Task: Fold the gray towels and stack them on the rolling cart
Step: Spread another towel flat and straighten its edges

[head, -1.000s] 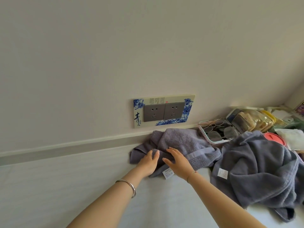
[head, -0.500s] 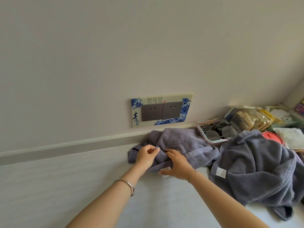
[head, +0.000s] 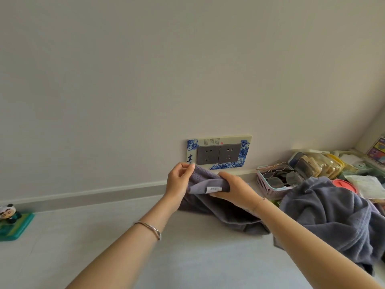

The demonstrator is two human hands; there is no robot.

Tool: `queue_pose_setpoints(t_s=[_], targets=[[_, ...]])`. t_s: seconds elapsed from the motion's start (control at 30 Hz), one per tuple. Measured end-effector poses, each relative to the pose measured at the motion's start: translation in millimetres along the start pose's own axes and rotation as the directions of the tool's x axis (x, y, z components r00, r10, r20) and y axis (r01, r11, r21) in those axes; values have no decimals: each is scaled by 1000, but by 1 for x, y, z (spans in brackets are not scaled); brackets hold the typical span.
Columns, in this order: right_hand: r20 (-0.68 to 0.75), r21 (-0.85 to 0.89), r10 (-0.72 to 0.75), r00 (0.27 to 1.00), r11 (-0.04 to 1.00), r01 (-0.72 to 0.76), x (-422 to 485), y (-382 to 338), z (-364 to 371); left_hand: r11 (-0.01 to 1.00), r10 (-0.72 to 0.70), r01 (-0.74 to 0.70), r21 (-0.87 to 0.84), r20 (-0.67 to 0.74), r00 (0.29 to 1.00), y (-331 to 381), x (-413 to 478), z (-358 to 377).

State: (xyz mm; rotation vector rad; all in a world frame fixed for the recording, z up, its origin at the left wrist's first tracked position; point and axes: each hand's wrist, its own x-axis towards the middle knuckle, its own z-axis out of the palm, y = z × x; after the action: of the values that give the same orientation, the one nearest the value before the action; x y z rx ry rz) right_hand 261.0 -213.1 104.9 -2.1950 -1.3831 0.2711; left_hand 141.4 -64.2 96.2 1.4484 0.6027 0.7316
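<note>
A gray towel (head: pixel 205 184) with a small white label is lifted off the white table, its lower part trailing down onto the surface. My left hand (head: pixel 179 180) pinches its upper left edge just below the wall sockets. My right hand (head: pixel 234 189) grips the same edge beside the label. A second, larger gray towel (head: pixel 333 211) lies crumpled in a heap to the right, touching the table's clutter. No rolling cart is in view.
A pink basket of eyeglasses (head: pixel 275 181) stands against the wall right of my hands. Boxes, a red lid and papers (head: pixel 325 165) crowd the far right. A panda figurine on a green base (head: pixel 12 222) sits at the left. The socket panel (head: pixel 218 152) is on the wall.
Both hands closed on the towel's edge and raised it off the table toward the sockets. The view has shifted, bringing the panda figurine in at the left.
</note>
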Motion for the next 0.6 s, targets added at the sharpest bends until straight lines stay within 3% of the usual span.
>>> queue_pose_setpoints(t_s=[0.1,0.2,0.37,0.6], targets=[[-87,175,-71,994,981,86,-2,-55,-30,997,41,-41,-67,-7,999,41,-9,-24],[-145,326,-71,987,938,115,-7,-114,-52,994,41,-33,-100,74,996,85,-28,-55],[-195,558,-52,979,815,154,-19,-194,-78,988,74,-102,113,227,971,135,-66,-105],[-144,769,-95,985,616,172,-42,-280,-103,977,205,-212,32,144,968,210,-114,-163]])
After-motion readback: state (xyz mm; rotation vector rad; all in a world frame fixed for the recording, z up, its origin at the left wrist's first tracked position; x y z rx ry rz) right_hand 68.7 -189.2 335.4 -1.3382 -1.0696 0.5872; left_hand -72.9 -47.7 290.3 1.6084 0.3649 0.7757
